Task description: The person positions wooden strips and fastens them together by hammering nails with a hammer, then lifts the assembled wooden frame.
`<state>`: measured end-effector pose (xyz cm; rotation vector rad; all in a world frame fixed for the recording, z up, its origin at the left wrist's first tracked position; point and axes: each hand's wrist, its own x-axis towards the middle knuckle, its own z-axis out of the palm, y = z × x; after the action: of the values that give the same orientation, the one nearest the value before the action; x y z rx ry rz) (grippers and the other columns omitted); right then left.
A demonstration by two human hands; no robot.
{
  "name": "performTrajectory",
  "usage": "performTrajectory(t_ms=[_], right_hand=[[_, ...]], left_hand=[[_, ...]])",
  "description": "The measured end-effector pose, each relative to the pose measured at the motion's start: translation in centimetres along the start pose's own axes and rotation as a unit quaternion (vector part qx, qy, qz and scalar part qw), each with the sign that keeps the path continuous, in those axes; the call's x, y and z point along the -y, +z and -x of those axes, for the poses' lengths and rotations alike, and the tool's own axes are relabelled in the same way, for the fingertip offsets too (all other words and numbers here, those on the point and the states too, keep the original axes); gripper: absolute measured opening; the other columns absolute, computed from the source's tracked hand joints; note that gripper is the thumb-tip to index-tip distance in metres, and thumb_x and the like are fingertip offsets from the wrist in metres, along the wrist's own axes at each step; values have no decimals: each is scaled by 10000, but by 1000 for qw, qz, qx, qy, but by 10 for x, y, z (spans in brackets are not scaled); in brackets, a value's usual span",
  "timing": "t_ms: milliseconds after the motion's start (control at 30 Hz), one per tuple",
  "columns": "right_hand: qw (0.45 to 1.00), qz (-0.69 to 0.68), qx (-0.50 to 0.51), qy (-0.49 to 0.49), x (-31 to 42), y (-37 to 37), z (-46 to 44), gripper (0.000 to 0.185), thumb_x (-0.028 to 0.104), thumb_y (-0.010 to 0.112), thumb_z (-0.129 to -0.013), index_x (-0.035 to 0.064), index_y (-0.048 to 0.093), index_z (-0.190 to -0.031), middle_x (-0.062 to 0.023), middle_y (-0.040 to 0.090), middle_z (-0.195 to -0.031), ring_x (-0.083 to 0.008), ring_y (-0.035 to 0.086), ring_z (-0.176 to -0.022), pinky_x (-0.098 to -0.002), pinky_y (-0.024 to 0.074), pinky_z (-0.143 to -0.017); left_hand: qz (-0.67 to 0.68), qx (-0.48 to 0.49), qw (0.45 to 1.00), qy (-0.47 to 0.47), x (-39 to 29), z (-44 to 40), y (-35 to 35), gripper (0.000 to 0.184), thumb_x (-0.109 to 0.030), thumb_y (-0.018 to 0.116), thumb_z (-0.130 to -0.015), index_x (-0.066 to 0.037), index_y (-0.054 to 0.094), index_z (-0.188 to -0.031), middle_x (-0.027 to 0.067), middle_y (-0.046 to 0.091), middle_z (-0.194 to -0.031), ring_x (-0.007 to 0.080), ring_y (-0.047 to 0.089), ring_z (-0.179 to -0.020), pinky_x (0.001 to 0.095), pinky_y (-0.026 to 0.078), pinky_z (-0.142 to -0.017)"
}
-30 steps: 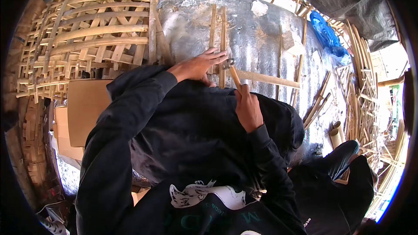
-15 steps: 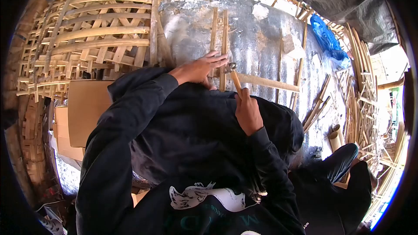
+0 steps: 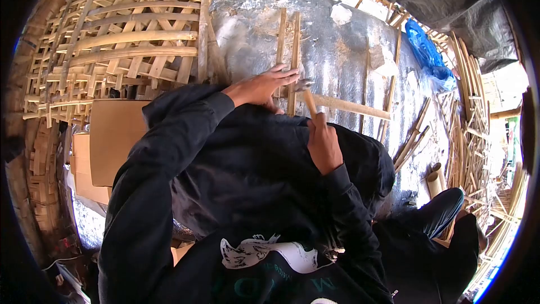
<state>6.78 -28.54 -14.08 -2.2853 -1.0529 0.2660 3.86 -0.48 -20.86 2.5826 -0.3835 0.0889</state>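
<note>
My right hand (image 3: 324, 145) is closed around the wooden handle of a hammer (image 3: 310, 101). The hammer's metal head is just right of an upright bamboo strip (image 3: 295, 45). My left hand (image 3: 263, 88) lies across this strip and a second one (image 3: 280, 36) beside it, fingertips near the hammer head; its lower fingers are partly hidden, and whether it grips anything is unclear. A crosswise bamboo strip (image 3: 354, 106) extends rightward from near the hammer to another upright strip (image 3: 390, 93).
Silvery sheeting (image 3: 332, 50) lies beneath the strips. At left are a woven bamboo panel (image 3: 135, 36) and cardboard boxes (image 3: 115, 143). A blue plastic bag (image 3: 424, 53) and bamboo pieces (image 3: 467, 118) are at right. Another person (image 3: 427, 247) sits at lower right.
The whole view has shifted slightly. My right hand still holds the hammer, whose head has tilted a little beside the strip. My left hand stays on the strips.
</note>
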Motion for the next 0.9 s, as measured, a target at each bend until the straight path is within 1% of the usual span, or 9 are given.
performTrajectory(t_ms=[133, 200, 300, 433, 500, 633, 733, 833, 900], right_hand=[[999, -10, -28, -29, 11, -7, 0, 191, 125, 574, -1067, -10, 439, -1072, -325, 628, -749, -542, 628, -726, -606, 449, -563], [995, -47, -80, 24, 12, 5, 1, 193, 121, 582, -1064, -14, 446, -1044, -322, 623, -741, -545, 620, -719, -600, 448, -569], [999, -32, -31, -19, 0, -1, -3, 190, 119, 585, -1061, -20, 457, -1032, -322, 622, -738, -548, 613, -714, -606, 449, -572], [997, -29, -71, -11, 3, -5, -5, 193, 122, 584, -1061, -26, 462, -1042, -322, 623, -738, -545, 615, -709, -615, 448, -577], [999, 4, -35, -42, -3, -4, -7, 195, 130, 581, -1059, -35, 477, -1063, -325, 623, -732, -544, 617, -708, -619, 453, -583], [996, 27, -42, -73, 3, -18, -15, 205, 139, 582, -1055, -41, 489, -1089, -329, 621, -727, -546, 617, -712, -624, 459, -601], [997, 21, -68, -4, 1, -8, -15, 213, 152, 575, -1057, -41, 490, -1090, -337, 617, -722, -548, 617, -722, -634, 463, -623], [999, 24, 1, -30, -2, -16, -14, 219, 171, 571, -1065, -29, 481, -1063, -344, 613, -726, -549, 618, -731, -641, 468, -634], [998, 25, -61, -8, 9, -21, -10, 221, 182, 571, -1069, -16, 475, -1049, -348, 618, -745, -553, 619, -739, -636, 465, -631]], left_hand=[[29, 11, 999, -10, 1, 2, -2, 1260, -594, 908, -635, -60, 348, -1630, 110, 297, -1721, 455, 250, -1561, 511, 255, -1290], [3, -18, 999, 32, 2, 1, -1, 1256, -590, 909, -635, -55, 353, -1626, 117, 303, -1717, 451, 259, -1557, 511, 261, -1287], [-2, -4, 1000, 8, 0, 0, 1, 1247, -580, 912, -636, -48, 361, -1620, 121, 305, -1715, 450, 266, -1554, 507, 267, -1284], [4, -10, 1000, 18, 2, 1, 3, 1241, -570, 917, -635, -53, 366, -1619, 125, 307, -1713, 453, 267, -1552, 505, 272, -1282], [-6, -12, 1000, 15, 2, 0, 2, 1290, -701, 857, -616, -45, 377, -1618, 108, 309, -1718, 415, 210, -1585, 496, 278, -1279], [14, 1, 1000, 0, 0, 1, -1, 1280, -700, 858, -614, -37, 398, -1608, 110, 298, -1723, 422, 206, -1585, 491, 273, -1280], [14, 0, 1000, 2, 5, 2, 1, 1281, -731, 838, -621, -36, 404, -1605, 108, 291, -1726, 428, 204, -1585, 504, 263, -1280], [20, -11, 1000, 17, 7, 1, 5, 1294, -752, 829, -624, -37, 395, -1610, 103, 291, -1727, 430, 203, -1585, 521, 262, -1278], [23, -13, 1000, 15, 8, 0, 7, 1312, -778, 819, -618, -42, 387, -1615, 97, 294, -1726, 429, 212, -1582, 529, 265, -1275]])
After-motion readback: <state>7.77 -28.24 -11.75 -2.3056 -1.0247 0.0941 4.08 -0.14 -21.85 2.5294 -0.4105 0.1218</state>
